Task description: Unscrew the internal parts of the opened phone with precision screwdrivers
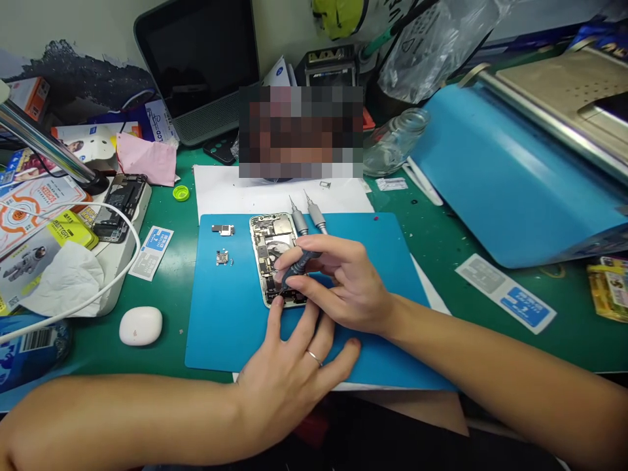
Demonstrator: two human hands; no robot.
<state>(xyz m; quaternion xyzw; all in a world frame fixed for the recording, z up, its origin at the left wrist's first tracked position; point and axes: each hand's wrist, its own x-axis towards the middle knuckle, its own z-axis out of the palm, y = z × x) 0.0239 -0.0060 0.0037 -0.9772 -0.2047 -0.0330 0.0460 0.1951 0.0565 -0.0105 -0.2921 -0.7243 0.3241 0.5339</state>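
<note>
An opened smartphone lies on a blue mat with its inner parts exposed. My right hand grips a dark-handled screwdriver, its tip angled down at the phone's lower part. My left hand is spread out below; its index fingertip touches the phone's bottom edge, while other fingers rest on the mat. Two grey-handled screwdrivers lie just above the phone, partly behind my right hand. To the phone's left are a small metal part and another small part with loose bits.
A white earbud-like case sits left of the mat. Another opened phone lies by a white cable. A glass jar, white tweezers and a blue sheet-covered machine stand right. A dark screen is behind.
</note>
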